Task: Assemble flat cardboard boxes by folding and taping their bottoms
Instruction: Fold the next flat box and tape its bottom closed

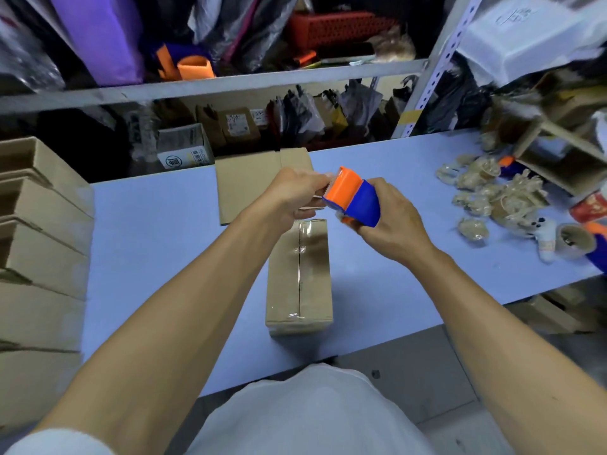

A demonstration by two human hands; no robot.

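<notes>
Brown corrugated cardboard, folded into a small oblong box [299, 277], sits near the front edge of the pale blue worktable [157, 244], its bottom seam turned up and covered by a strip of clear tape. Just above its far end the person holds an orange-and-blue plastic tape dispenser [353, 198] in the air. The right hand [391, 221] wraps round the blue body of the dispenser, fingers curled underneath. The left hand [295, 198] is at the orange toothed end, fingers bunched as if pinching the loose tape there, though the tape itself is too faint to be sure.

Behind the hands lies a flat unfolded cardboard blank [253, 185], partly hidden by the left wrist. Along the left edge of the table stands a stack of open brown boxes [36, 231]. To the right, well apart from the box, is a scatter of beige plush toys in clear wrappers [492, 198] and a tilted open carton [565, 159]. A grey metal shelf [210, 83] crammed with bags, a red perforated crate [331, 27] and small parcels closes off the far side.
</notes>
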